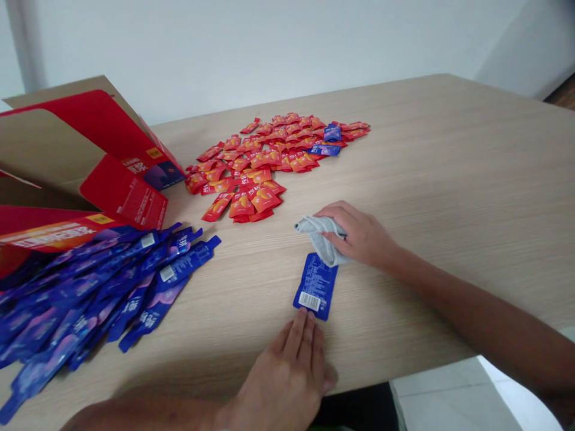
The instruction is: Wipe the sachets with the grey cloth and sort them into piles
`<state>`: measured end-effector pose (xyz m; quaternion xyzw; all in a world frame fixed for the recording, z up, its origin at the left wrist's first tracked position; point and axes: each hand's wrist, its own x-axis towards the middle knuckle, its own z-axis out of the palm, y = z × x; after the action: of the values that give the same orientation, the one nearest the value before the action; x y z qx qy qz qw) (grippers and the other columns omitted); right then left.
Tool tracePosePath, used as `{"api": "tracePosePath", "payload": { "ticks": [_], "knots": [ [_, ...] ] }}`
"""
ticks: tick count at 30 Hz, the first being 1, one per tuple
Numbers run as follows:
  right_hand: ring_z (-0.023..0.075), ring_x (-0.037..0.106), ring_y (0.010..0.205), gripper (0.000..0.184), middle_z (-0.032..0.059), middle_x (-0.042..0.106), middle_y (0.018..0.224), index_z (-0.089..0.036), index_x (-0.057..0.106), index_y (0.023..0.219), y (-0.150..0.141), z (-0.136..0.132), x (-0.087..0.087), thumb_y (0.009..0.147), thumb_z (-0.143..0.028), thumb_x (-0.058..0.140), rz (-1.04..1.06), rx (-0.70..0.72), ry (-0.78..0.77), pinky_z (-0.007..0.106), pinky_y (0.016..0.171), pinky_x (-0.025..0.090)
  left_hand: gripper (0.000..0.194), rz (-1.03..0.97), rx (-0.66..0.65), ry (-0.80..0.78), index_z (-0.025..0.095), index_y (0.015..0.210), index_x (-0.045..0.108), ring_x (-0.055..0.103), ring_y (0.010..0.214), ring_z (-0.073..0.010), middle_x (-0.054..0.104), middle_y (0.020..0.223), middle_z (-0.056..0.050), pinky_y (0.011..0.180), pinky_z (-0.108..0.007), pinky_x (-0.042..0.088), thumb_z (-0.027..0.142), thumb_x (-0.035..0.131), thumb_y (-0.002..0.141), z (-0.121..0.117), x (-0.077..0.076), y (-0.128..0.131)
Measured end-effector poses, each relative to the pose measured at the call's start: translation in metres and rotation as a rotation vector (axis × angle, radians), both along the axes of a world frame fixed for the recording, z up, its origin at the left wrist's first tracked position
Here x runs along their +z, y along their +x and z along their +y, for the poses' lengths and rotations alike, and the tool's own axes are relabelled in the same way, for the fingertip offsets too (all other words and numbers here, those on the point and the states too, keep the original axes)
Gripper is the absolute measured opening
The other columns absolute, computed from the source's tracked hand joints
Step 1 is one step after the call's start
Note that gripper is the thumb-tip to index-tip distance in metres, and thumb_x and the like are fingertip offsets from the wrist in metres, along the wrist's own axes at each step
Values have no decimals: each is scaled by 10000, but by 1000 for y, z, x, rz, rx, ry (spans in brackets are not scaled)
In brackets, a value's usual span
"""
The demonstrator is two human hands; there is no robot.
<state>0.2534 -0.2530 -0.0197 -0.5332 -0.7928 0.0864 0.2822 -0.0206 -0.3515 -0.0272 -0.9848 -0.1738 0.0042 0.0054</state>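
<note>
A blue sachet (315, 284) lies flat on the wooden table, its printed side with a white barcode facing up. My left hand (287, 371) rests at its near end, fingers stretched out and fingertips touching the sachet's lower edge. Bunched in my right hand (359, 233) is a light grey cloth (321, 236), which sits at the sachet's far end and covers part of it. The fingers of my right hand are closed round the cloth.
A spread pile of red sachets (265, 158) lies toward the wall, with a couple of blue sachets (324, 149) on its right part. Several long blue sachets (103, 293) overlap at the left. Behind them stands an open red cardboard box (139, 200). The table (431, 179) extends to the right.
</note>
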Motion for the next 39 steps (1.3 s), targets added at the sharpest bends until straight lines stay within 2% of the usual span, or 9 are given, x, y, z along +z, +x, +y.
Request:
{"api": "tracePosePath", "payload": {
  "ticks": [7,11,14,19,22,27,30,34,39],
  "knots": [
    [224,629,1124,330,67,647,1262,-282,608,1296,-49,-39,-9,967,-273,572,-194,291,-231,329,888,527,457,10,21,-145,16,1231,656,642,1239,-359,679,1261,-272,973,-426,570,370,688,944,14,5,9],
    [232,637,1106,298,90,641,1254,-236,597,1287,-39,-20,-18,1016,-327,512,-185,180,-203,355,898,537,310,105,17,-242,71,1167,653,700,1119,-322,719,1174,-203,835,-391,626,251,713,922,30,20,16],
    [237,650,1072,310,102,641,1232,-206,586,1286,-22,1,-22,1031,-356,491,-195,87,-176,373,890,549,433,158,29,-294,93,1265,604,725,1030,-285,717,1165,-147,712,-353,644,296,741,907,35,25,18],
    [255,643,1110,287,105,634,1252,-212,579,1272,4,19,-14,1000,-287,527,-238,-88,-67,363,831,573,546,135,19,-169,48,1438,475,663,1205,-293,531,1475,-235,788,-347,647,229,662,958,29,16,16],
    [258,614,1176,312,114,624,1271,-212,566,1291,0,8,-2,985,-264,532,-156,-117,45,359,876,567,516,134,5,-98,-1,1407,497,649,1227,-307,502,1487,-277,824,-367,641,171,653,946,25,11,14],
    [220,647,1084,307,89,652,1217,-228,607,1261,-38,-26,-4,956,-222,566,-209,238,-14,314,846,562,362,80,6,-111,45,1264,615,708,1088,-271,707,1238,-191,826,-355,616,180,675,934,32,11,17],
    [210,646,1077,307,82,654,1224,-223,612,1263,-46,-26,-16,958,-243,589,-245,368,-59,310,840,555,333,69,-2,-134,64,1196,653,726,1007,-248,753,1131,-148,809,-329,603,261,701,932,36,10,18],
    [220,643,1080,301,103,644,1235,-202,607,1276,-27,4,-23,991,-289,559,-273,159,-93,325,851,551,482,48,-26,-81,32,1282,620,689,1149,-247,658,1334,-213,875,-302,581,369,697,947,37,1,16],
    [240,639,1110,323,109,633,1258,-199,595,1282,-9,15,-7,961,-195,553,-295,-54,-31,317,836,562,483,118,-51,-83,20,1291,621,678,1182,-249,630,1362,-231,901,-309,576,374,671,966,36,1,17]
  ]
}}
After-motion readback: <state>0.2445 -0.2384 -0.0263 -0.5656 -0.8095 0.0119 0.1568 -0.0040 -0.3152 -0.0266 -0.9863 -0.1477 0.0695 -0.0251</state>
